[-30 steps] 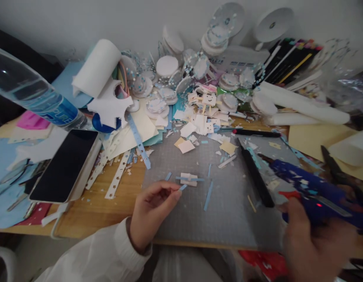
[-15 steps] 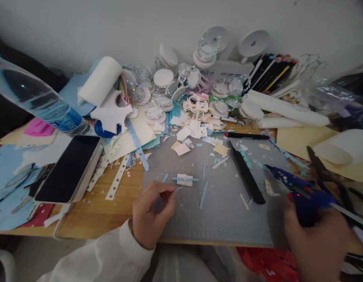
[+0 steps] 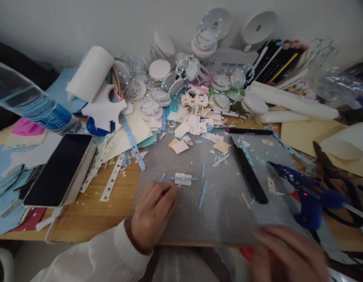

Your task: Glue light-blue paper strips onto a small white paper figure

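Note:
At the near side of the grey cutting mat (image 3: 222, 227), my left hand (image 3: 156, 215) has its fingers pinched on a small blue paper strip, only the tip of which shows. Just beyond these fingertips lies a small white paper piece (image 3: 185, 181) with a light blue strip across it. My right hand (image 3: 290, 254), blurred, hovers by the table's front edge with thumb and fingers apart and no object visible in it. A blue hot glue gun (image 3: 309, 207) lies to its upper right, its red light on. Another blue paper strip (image 3: 203, 194) rests right of the white piece.
A black craft knife or pen-like tool (image 3: 249, 172) lies on the mat's right half. Scissors (image 3: 331, 168) are beyond the glue gun. Paper scraps and white round-based decorations (image 3: 159, 70) crowd the back. A phone (image 3: 60, 168) and water bottle (image 3: 52, 113) stand left.
My right hand has let go of the glue gun and moved left toward the table's front edge. My left hand has turned palm-down, its fingertips nearer the white paper piece.

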Demonstrator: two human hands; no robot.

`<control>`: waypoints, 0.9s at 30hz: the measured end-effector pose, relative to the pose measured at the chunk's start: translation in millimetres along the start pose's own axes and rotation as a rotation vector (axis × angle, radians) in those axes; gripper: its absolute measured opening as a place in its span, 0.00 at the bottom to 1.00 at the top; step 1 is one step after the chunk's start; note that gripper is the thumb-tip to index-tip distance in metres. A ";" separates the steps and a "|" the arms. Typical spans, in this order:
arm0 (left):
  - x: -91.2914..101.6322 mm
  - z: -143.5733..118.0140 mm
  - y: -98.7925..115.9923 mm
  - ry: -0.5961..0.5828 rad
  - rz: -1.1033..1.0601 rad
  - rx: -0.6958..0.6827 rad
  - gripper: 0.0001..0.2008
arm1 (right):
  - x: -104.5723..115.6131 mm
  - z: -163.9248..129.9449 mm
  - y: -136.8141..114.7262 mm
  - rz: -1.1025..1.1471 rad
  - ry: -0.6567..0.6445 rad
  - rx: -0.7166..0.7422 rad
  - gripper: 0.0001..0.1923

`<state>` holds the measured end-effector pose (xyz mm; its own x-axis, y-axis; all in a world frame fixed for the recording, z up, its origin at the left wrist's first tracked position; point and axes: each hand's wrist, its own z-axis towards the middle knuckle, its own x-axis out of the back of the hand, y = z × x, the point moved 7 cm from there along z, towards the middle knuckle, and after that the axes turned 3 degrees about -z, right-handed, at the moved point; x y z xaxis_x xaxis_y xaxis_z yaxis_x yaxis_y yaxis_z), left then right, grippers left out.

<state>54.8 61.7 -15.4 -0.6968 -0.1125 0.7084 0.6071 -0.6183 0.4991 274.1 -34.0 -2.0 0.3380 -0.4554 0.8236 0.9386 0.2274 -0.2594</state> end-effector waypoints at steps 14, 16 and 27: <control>-6.8 3.6 -2.7 -0.044 0.033 0.083 0.09 | -102.9 60.3 -49.2 0.208 -0.487 0.200 0.28; -7.7 3.7 -4.7 -0.055 0.038 0.105 0.09 | -102.6 61.6 -50.1 0.199 -0.495 0.207 0.28; -15.7 4.4 -6.1 -0.153 0.035 0.129 0.09 | -105.3 68.3 -50.2 0.187 -0.505 0.175 0.25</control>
<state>63.7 70.7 -27.3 -0.6146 -0.0066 0.7888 0.6806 -0.5099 0.5261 186.7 61.3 -41.3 0.3819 0.0645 0.9219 0.8259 0.4238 -0.3718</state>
